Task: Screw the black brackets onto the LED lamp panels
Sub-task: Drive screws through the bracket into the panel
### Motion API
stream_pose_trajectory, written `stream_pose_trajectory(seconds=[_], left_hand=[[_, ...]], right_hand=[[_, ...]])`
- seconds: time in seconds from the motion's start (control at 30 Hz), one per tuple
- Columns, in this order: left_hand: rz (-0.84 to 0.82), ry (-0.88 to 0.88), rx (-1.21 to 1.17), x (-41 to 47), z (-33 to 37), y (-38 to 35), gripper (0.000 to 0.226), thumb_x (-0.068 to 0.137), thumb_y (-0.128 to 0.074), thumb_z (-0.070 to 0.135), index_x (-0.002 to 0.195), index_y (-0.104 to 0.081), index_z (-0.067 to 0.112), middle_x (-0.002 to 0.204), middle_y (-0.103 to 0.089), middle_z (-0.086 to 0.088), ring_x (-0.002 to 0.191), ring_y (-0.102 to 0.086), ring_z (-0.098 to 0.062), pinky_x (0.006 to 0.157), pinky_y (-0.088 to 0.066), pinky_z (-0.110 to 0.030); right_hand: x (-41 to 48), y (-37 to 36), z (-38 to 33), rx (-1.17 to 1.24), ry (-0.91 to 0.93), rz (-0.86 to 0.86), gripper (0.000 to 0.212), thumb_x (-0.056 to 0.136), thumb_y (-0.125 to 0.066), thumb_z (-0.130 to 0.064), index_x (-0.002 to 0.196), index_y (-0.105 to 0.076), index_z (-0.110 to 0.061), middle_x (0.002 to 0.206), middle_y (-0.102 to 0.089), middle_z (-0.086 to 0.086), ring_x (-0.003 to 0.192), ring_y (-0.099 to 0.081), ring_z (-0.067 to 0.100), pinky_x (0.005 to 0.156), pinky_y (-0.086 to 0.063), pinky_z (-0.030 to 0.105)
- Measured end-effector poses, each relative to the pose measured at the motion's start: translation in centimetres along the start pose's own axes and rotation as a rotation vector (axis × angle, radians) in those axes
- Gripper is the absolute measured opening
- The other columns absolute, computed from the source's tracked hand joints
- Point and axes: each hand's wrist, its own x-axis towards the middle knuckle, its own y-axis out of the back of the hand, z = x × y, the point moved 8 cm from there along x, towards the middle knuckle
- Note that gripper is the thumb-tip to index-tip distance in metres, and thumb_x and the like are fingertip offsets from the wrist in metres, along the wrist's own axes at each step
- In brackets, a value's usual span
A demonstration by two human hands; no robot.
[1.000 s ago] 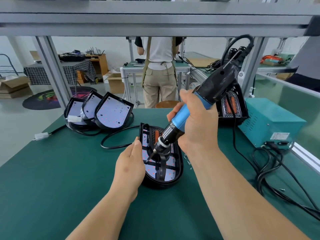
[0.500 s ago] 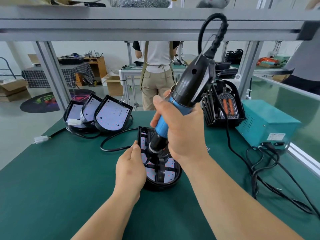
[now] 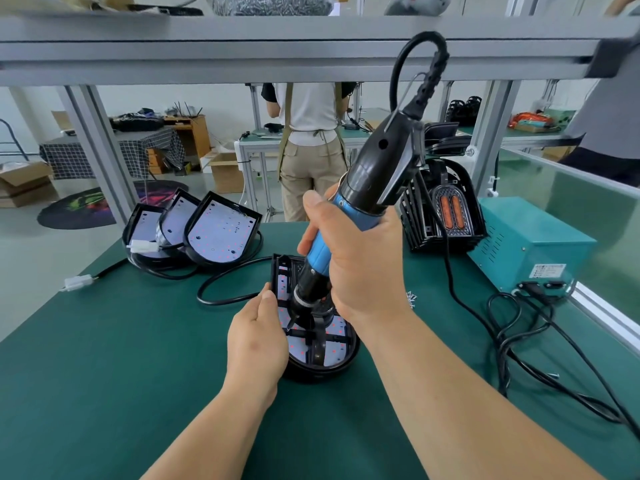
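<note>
A black LED lamp panel (image 3: pixel 332 358) with a white LED board lies on the green mat in front of me. A black bracket (image 3: pixel 320 344) crosses the board. My left hand (image 3: pixel 258 341) grips the panel's left rim. My right hand (image 3: pixel 360 265) is wrapped around a blue and black electric screwdriver (image 3: pixel 367 188), held nearly upright. Its tip (image 3: pixel 289 327) presses down on the bracket's left side, close to my left fingers. The panel's upper middle is hidden behind the tool and my right hand.
Three more lamp panels (image 3: pixel 221 233) lean at the back left, with cables and a white connector (image 3: pixel 78 282). A stack of black brackets (image 3: pixel 446 213) and a teal power box (image 3: pixel 533 251) sit at the right, cables (image 3: pixel 519 341) trailing. A person (image 3: pixel 311 147) stands beyond the bench.
The screwdriver has swung from a slant to nearly upright and shifted left over the panel. Its tip now sits on the bracket's left side. My left hand stays on the rim.
</note>
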Motion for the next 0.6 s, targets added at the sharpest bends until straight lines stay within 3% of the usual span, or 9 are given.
stream_pose_trajectory(seconds=[0.07,0.13,0.33,0.5,0.6], left_hand=[[-0.006,0.014,-0.006,-0.11,-0.01,-0.09,0.038,0.103,-0.043,0.032,0.110,-0.068,0.005,0.113,-0.073,-0.008,0.111,-0.065,-0.028,0.106,-0.047,-0.047],[-0.005,0.020,-0.006,-0.10,-0.08,-0.06,0.040,0.103,-0.042,0.033,0.120,-0.066,0.005,0.119,-0.072,-0.008,0.119,-0.063,-0.027,0.109,-0.044,-0.051],[-0.005,0.017,0.002,0.00,-0.25,-0.06,0.039,0.104,-0.041,0.034,0.108,-0.070,0.007,0.108,-0.074,-0.008,0.108,-0.066,-0.027,0.104,-0.048,-0.047],[0.001,-0.011,0.029,-0.05,0.07,0.02,0.041,0.103,-0.041,0.032,0.080,-0.065,0.008,0.092,-0.070,-0.020,0.081,-0.057,-0.023,0.084,-0.052,-0.047],[0.003,-0.010,0.020,-0.11,0.25,0.11,0.042,0.103,-0.042,0.033,0.071,-0.058,0.010,0.075,-0.062,-0.012,0.075,-0.052,-0.023,0.073,-0.045,-0.039]], right_hand=[[0.00,0.10,0.04,0.000,-0.002,0.002,0.020,0.079,-0.068,-0.013,0.082,-0.052,-0.002,0.057,-0.047,0.010,0.043,-0.049,0.018,0.051,-0.046,0.025],[0.03,0.25,0.13,0.001,-0.009,0.008,0.021,0.079,-0.069,-0.014,0.082,-0.052,-0.002,0.058,-0.047,0.010,0.043,-0.049,0.018,0.050,-0.046,0.026],[0.01,0.35,0.30,-0.018,-0.017,0.008,0.022,0.079,-0.069,-0.015,0.079,-0.051,-0.004,0.058,-0.047,0.009,0.044,-0.051,0.017,0.049,-0.046,0.029],[0.01,0.25,0.29,-0.012,-0.013,-0.010,0.021,0.080,-0.069,-0.013,0.079,-0.051,-0.003,0.058,-0.047,0.009,0.044,-0.051,0.018,0.049,-0.046,0.029],[0.02,0.17,0.25,-0.018,-0.007,-0.020,0.021,0.081,-0.068,-0.013,0.078,-0.051,-0.002,0.058,-0.046,0.012,0.044,-0.050,0.018,0.049,-0.045,0.029]])
